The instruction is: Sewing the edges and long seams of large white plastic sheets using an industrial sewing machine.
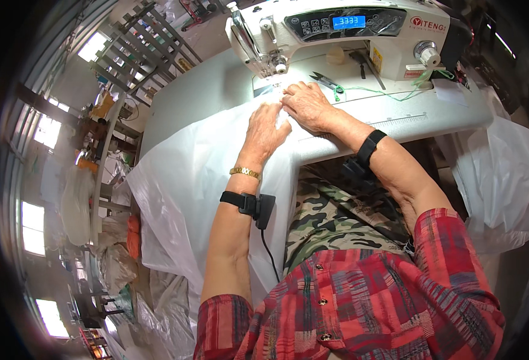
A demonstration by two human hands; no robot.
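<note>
Translucent white plastic-looking sheet (186,162) ran up to the white, screen-fronted sewing machine (336,43), at its stitching end. Bare left hand (265,129) and right hand (306,107) close together at it; grip unclear. Likely aligning step; next move called for flatness.

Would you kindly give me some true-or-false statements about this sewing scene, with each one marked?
1. The left hand touches the white sheet. True.
2. The right hand holds the scissors. False: the scissors lie on the table, beyond that hand.
3. The screen on the sewing machine is lit blue. True.
4. A gold bracelet is on the right wrist. False: the gold bracelet is on the left wrist.
5. The shirt is a red check. True.
</note>
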